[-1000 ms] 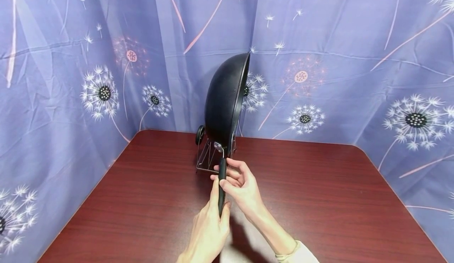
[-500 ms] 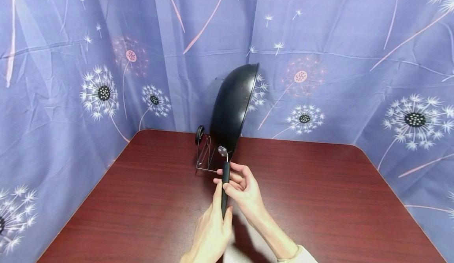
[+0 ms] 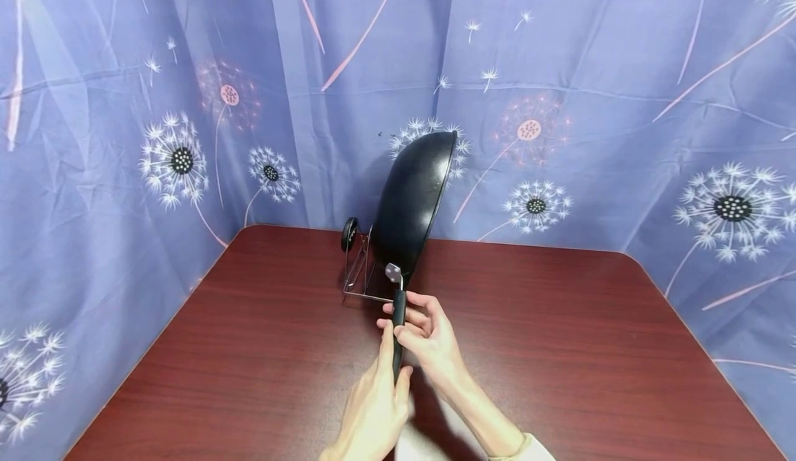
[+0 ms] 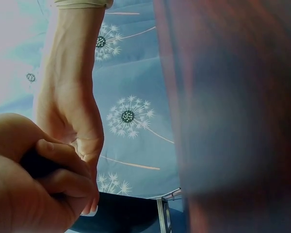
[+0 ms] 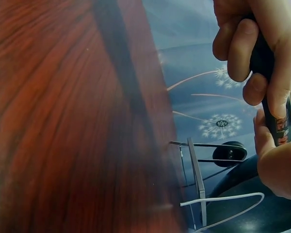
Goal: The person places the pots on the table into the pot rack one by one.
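A black wok [image 3: 412, 202] stands on edge in the head view, its rounded outside toward the left and its rim leaning right. Its black handle [image 3: 399, 307] points toward me. My left hand [image 3: 372, 402] grips the handle's near end, with curled fingers visible in the left wrist view. Farther up, my right hand [image 3: 435, 343] holds the same handle between thumb and fingers. Just left of the wok is a wire rack [image 3: 368, 296] with a black round piece [image 3: 349, 233] at its far left. The wok hides part of the rack, and whether they touch I cannot tell.
Beneath everything is a dark red wood-grain table [image 3: 591, 350]. Blue curtains [image 3: 560, 46] with dandelion prints enclose its back and sides. A shadow falls on the table beside my right forearm.
The wok has shifted right and lower in the head view, its rim tilting farther right, and more of the rack shows. Both hands moved slightly right and nearer with the handle.
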A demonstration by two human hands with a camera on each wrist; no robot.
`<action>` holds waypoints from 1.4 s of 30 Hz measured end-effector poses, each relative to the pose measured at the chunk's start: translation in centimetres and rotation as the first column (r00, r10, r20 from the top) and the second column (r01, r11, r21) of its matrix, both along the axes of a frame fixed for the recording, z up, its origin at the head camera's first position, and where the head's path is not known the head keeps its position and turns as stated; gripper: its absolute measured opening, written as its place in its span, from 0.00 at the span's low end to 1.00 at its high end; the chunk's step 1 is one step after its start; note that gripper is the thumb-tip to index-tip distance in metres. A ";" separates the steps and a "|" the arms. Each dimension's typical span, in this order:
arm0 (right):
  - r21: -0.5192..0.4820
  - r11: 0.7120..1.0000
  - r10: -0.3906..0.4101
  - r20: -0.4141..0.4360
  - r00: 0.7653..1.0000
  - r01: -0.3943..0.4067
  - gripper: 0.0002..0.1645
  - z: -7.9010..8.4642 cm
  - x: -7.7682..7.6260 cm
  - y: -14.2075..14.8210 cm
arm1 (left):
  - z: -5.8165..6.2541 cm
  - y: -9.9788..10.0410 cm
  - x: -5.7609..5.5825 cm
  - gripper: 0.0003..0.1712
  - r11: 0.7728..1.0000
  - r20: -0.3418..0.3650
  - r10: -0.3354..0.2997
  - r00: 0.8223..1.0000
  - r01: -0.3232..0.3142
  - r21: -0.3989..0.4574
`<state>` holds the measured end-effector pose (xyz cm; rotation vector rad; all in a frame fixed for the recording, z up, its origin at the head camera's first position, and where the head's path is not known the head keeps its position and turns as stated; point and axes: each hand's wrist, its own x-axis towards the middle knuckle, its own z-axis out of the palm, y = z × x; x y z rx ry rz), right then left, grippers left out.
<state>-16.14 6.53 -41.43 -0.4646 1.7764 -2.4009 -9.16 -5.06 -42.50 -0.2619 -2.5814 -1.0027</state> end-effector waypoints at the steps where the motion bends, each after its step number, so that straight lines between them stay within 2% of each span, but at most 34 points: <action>1: 0.001 1.000 -0.005 0.003 1.000 0.005 0.35 0.0 0.0 0.0 | 0.0 0.0 0.0 0.38 1.000 0.004 -0.006 1.000 0.006 0.008; 16: 0.053 0.998 -0.044 0.046 0.998 0.041 0.33 0.0 0.2 0.4 | -0.4 0.1 -0.1 0.40 0.997 0.104 -0.072 0.992 0.070 0.028; 23: 0.097 0.994 -0.053 0.079 0.995 0.045 0.32 0.0 0.2 0.6 | -0.3 0.1 0.0 0.42 0.994 0.197 -0.110 0.974 0.105 0.036; 30: 0.149 0.987 -0.075 0.092 0.993 0.061 0.31 -0.3 0.1 0.8 | -0.6 0.1 0.0 0.45 0.985 0.234 -0.166 0.958 0.170 0.002; 36: 0.208 0.976 -0.091 0.085 0.992 0.072 0.32 -0.5 0.1 1.1 | -1.0 0.0 -0.2 0.48 0.977 0.206 -0.193 0.959 0.208 -0.054; 42: 0.244 0.968 -0.086 0.078 0.993 0.065 0.32 -0.8 0.2 1.3 | -1.2 -0.5 -0.3 0.50 0.955 0.192 -0.252 0.948 0.275 -0.106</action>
